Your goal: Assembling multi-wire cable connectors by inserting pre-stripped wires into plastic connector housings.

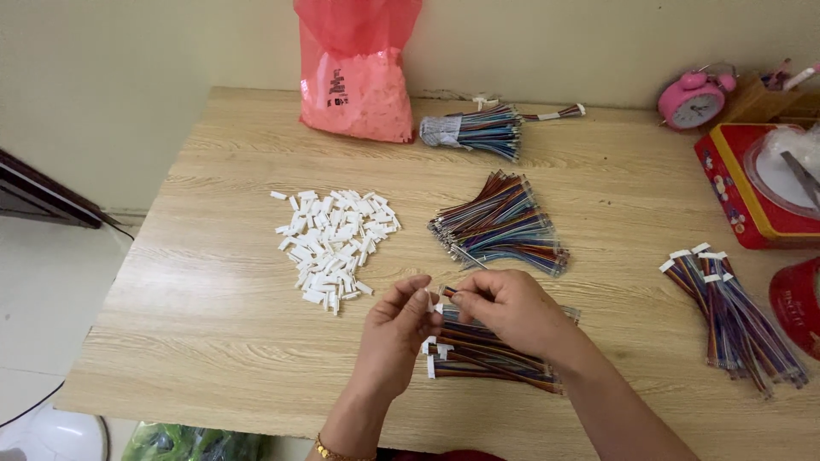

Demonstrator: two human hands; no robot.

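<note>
At the six o'clock edge of the wooden table (pixel 213 324), both hands meet over a small heap of finished cables (pixel 487 354). The left hand (pixel 395 333) pinches a white connector (pixel 433 300) between thumb and fingertips, and the right hand (pixel 508 309) pinches the end of a multicoloured ribbon cable (pixel 448 293) right against it, so the two pieces touch between the fingertips. The heap lies directly beneath the right hand, its white ends pointing towards nine o'clock. At ten o'clock from the hands sits a loose pile of white connectors (pixel 333 243). At one o'clock, near the hands, lies a fan of bare cables (pixel 504 224); further towards twelve, a tied cable bundle (pixel 478 130) rests beside a pink bag (pixel 354 72). At three o'clock, well apart, lies another bunch of finished cables (pixel 735 312). A pink clock (pixel 694 101) and a red tin (pixel 743 192) stand at two o'clock.
</note>
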